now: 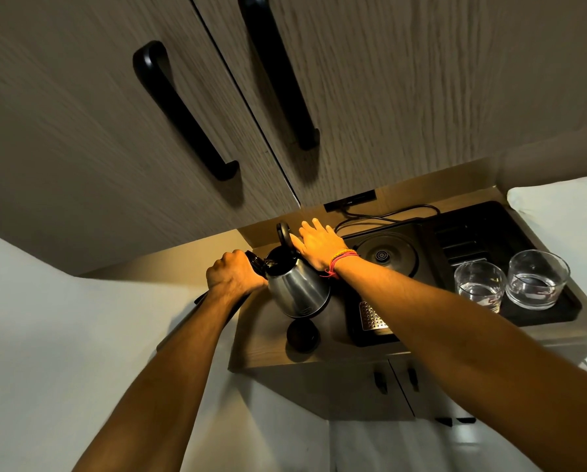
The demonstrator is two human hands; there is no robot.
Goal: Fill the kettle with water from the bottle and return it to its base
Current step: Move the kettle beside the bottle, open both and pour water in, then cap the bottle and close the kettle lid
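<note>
A steel kettle (297,289) stands on the wooden counter (261,345) with its black lid (283,233) flipped up. My left hand (232,275) is shut around a dark bottle (255,262), which is tilted so its mouth sits at the kettle's opening; the bottle's body runs down-left under my forearm. My right hand (319,245) lies over the kettle's handle side with fingers spread, holding it steady. The round black kettle base (384,255) sits bare just right of the kettle. A round black cap (302,335) lies on the counter in front of the kettle.
A black tray (541,318) carries the base and two glass tumblers (479,284) (537,279). A perforated metal piece (370,316) lies at its front left. A power cable (387,216) runs behind. Cupboard doors with long black handles (183,110) hang close overhead.
</note>
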